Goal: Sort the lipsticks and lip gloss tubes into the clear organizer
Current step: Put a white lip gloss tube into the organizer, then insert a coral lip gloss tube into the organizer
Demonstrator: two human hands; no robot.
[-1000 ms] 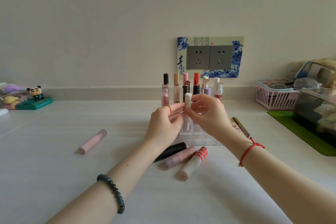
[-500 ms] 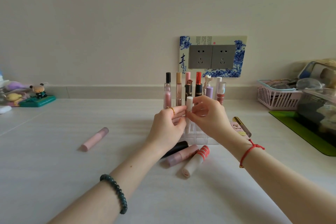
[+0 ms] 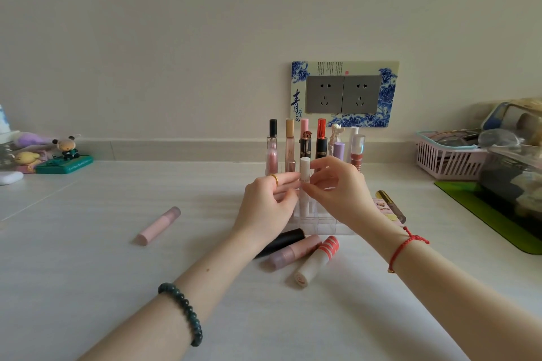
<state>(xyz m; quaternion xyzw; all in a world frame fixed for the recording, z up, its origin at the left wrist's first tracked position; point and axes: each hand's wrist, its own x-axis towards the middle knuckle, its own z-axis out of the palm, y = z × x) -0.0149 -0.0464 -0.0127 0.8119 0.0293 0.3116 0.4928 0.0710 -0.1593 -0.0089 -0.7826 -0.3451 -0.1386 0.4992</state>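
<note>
Left hand (image 3: 264,211) and right hand (image 3: 340,199), fingertips closed together, pinch the upright white tube (image 3: 305,168) at mid-length. Its lower end stands in the clear organizer (image 3: 325,224). In front lie a black tube (image 3: 286,240), a mauve tube (image 3: 296,252) and a red-capped tube (image 3: 318,261). A pink tube (image 3: 159,224) lies well to the left.

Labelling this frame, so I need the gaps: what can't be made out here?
Head view only.
Which slot of the clear organizer the white tube enters: the left hand and right hand cover most of it.
One end of the black tube: under the left forearm.
The dark container at right: cut by the frame edge, contents blurred.
</note>
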